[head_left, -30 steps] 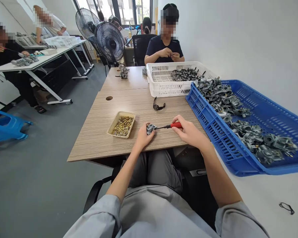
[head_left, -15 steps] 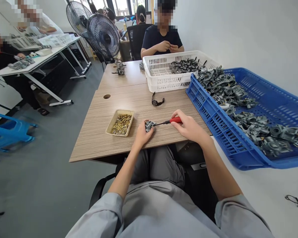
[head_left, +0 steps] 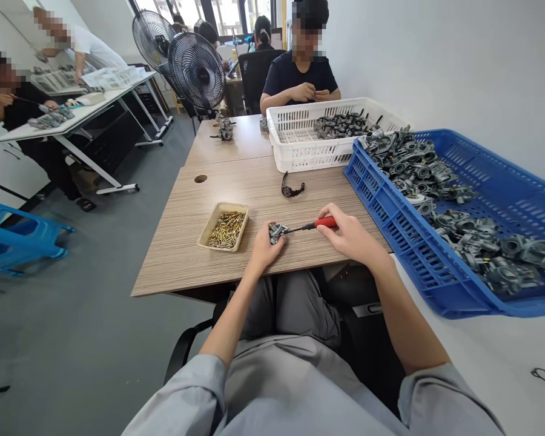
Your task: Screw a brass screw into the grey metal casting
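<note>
While the part [head_left: 277,232] is pinned at frame centre by left hand [head_left: 264,247] fingers, the screwdriver [head_left: 312,225] is gripped by the right hand [head_left: 350,237], shaft lying right-to-left, tip on part.

Bright, even daylight from the far windows [head_left: 218,15]; wide-angle edges bend.

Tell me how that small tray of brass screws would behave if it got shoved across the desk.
The tray looks shallow and flat-bottomed, so it would probably slide on the smooth desk rather than tip. Its screws lie loose in a heap, so a sharp shove would likely scatter some over the low rim. With that much metal inside, it may feel heavy for its size.
</note>
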Action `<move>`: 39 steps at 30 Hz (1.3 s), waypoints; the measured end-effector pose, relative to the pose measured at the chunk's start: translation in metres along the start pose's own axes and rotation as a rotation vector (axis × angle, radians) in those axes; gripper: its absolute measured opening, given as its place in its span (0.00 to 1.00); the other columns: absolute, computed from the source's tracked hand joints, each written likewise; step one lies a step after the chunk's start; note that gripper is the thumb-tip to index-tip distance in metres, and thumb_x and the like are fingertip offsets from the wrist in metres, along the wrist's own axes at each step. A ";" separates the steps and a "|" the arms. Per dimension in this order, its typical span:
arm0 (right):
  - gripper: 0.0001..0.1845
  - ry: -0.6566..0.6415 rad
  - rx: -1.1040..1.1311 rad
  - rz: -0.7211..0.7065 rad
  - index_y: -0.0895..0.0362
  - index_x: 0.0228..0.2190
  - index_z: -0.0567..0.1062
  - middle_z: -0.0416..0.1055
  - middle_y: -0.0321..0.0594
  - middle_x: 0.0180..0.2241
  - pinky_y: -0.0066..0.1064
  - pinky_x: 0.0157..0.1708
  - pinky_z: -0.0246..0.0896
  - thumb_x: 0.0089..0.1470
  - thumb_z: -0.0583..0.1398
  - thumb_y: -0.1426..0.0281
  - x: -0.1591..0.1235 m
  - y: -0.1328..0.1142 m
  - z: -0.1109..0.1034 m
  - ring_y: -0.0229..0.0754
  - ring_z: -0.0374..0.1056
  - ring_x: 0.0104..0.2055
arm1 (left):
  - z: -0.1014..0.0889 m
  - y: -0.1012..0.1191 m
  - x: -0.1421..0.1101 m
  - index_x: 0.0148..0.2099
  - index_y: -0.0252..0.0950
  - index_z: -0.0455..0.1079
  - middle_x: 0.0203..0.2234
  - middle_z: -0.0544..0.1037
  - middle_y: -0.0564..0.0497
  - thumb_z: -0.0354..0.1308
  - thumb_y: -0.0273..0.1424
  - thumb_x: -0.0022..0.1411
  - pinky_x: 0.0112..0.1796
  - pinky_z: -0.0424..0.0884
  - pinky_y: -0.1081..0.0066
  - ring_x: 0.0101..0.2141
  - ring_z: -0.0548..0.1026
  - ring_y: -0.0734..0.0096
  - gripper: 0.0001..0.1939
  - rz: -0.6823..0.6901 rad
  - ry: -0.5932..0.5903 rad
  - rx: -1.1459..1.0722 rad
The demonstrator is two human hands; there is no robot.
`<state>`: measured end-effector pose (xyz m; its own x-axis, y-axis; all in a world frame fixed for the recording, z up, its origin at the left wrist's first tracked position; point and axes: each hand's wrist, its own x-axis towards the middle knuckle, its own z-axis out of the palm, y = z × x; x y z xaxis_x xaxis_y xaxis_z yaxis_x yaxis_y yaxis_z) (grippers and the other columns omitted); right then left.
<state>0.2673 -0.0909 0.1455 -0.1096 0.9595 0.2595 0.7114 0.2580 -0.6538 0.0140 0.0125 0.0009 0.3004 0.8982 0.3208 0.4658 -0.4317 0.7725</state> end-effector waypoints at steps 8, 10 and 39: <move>0.07 0.001 -0.006 0.012 0.49 0.47 0.70 0.82 0.42 0.42 0.38 0.39 0.65 0.70 0.59 0.62 0.000 0.000 0.001 0.50 0.75 0.37 | 0.000 0.001 0.000 0.61 0.40 0.68 0.50 0.83 0.43 0.65 0.37 0.69 0.56 0.76 0.55 0.50 0.82 0.54 0.21 0.003 -0.001 -0.007; 0.07 0.010 -0.006 0.017 0.49 0.47 0.70 0.81 0.40 0.39 0.38 0.38 0.65 0.70 0.59 0.62 -0.001 0.000 0.002 0.49 0.73 0.34 | 0.000 0.001 0.000 0.60 0.40 0.69 0.51 0.84 0.43 0.66 0.36 0.69 0.56 0.76 0.55 0.51 0.81 0.55 0.21 -0.001 0.005 -0.009; 0.06 0.005 0.017 0.023 0.49 0.46 0.69 0.81 0.40 0.39 0.38 0.40 0.66 0.71 0.59 0.62 -0.006 0.003 0.005 0.51 0.77 0.38 | -0.001 0.002 -0.001 0.59 0.40 0.68 0.50 0.83 0.45 0.64 0.36 0.69 0.55 0.75 0.58 0.49 0.81 0.57 0.19 0.021 0.023 -0.032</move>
<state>0.2667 -0.0948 0.1383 -0.0894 0.9646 0.2479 0.7017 0.2376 -0.6717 0.0141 0.0109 0.0027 0.2899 0.8910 0.3493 0.4327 -0.4476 0.7826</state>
